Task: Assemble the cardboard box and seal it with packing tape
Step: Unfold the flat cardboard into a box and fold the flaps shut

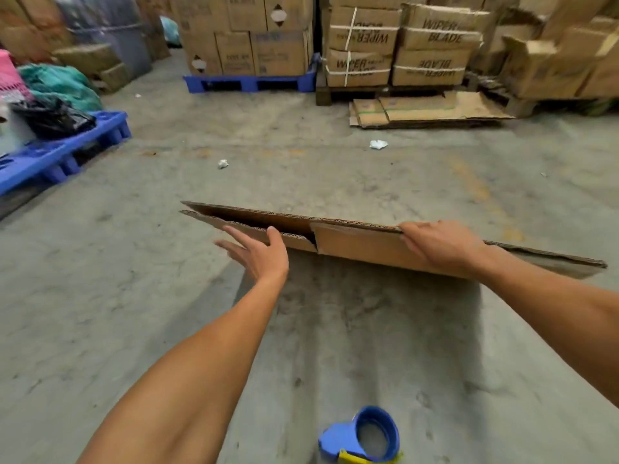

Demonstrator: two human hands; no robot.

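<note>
Two hands on flat corrugated cardboard box (361, 244): right hand (438, 244) gripping its edge, left hand (259, 251) open, perhaps touching.

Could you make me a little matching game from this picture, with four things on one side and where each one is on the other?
Things:
1. flat box
2. tape dispenser
3. blue pallet
4. left hand

Places:
A. on the floor, nearest the camera
B. far back, under stacked cartons
C. gripped along its top edge by the right hand
D. open, fingers at the box's left flap

Pairs: 1-C, 2-A, 3-B, 4-D
</note>
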